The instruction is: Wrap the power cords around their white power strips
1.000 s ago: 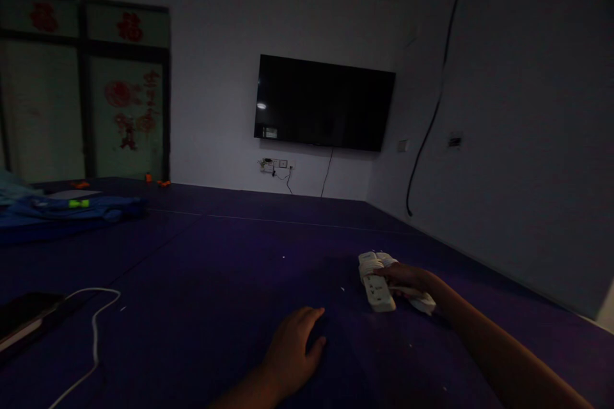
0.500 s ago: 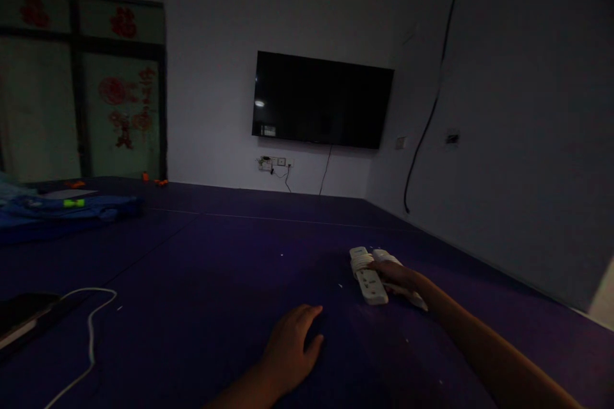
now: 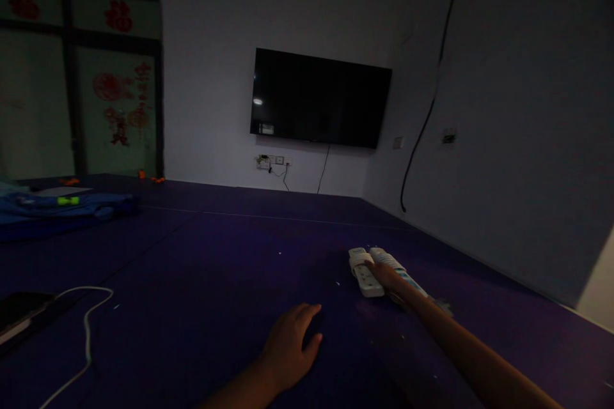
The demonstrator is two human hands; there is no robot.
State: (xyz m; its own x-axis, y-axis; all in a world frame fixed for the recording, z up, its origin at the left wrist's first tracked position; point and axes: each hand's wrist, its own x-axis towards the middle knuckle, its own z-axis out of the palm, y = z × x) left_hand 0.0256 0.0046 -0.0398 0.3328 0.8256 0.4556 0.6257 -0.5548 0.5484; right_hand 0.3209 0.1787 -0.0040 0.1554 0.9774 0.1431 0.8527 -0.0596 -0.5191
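Dim room, right hand (image 3: 386, 276) resting fingers on white plastic power strips (image 3: 365, 272) right of centre frame, grip unclear, left hand (image 3: 288, 348) released, flat on dark purple floor mat (image 3: 215, 268), lower centre, white cable (image 3: 86, 332) lower left

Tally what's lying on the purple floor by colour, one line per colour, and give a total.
White: 3 - two power strips under the right hand, one cable.
Blue: 1 - cloth heap.
Black: 1 - flat device.
Total: 5.
The left hand rests flat on the floor.
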